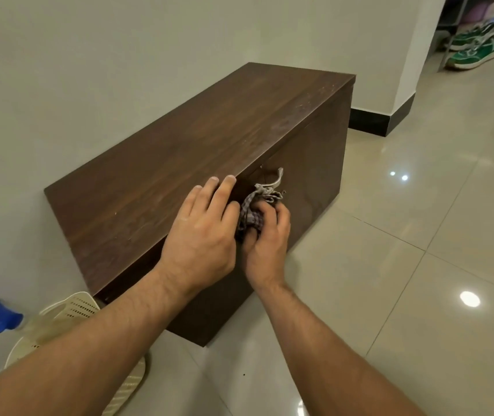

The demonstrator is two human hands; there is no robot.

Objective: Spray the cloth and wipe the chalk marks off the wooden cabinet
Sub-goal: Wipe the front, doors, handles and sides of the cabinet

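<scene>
A: Where is the wooden cabinet (197, 151) sitting?

B: It fills the middle of the frame, a low dark brown box on the tiled floor (420, 235), its long back edge against the pale wall (89, 70). The top runs from the lower left toward the upper right of the frame.

A: And the two hands?

B: The left hand (200, 235) lies flat over the front edge of the top, palm down, fingers spread and pointing up the frame. It grips nothing. The right hand (265, 235) is just beside it, to its right, fingers curled tight around a bunched checked cloth (251, 211). The two hands touch or nearly touch at the thumb side.

A: Where exactly is the cloth?

B: Pressed against the front face of the cabinet, just under the top edge, near the centre of the frame. A loose pale strip of it sticks up above the right hand.

A: Any chalk marks visible?

B: Faint pale streaks and specks show on the top, toward its upper right end. A thin light scratch-like line sits on the front face beside the cloth. I cannot tell whether these are chalk.

A: Anything else around?

B: At the lower left, a blue spray bottle head (1, 316), blurred, beside a cream perforated plastic basket (68, 313) partly hidden by the left forearm. In the upper right corner, green and white shoes (477, 46) on the floor.
</scene>
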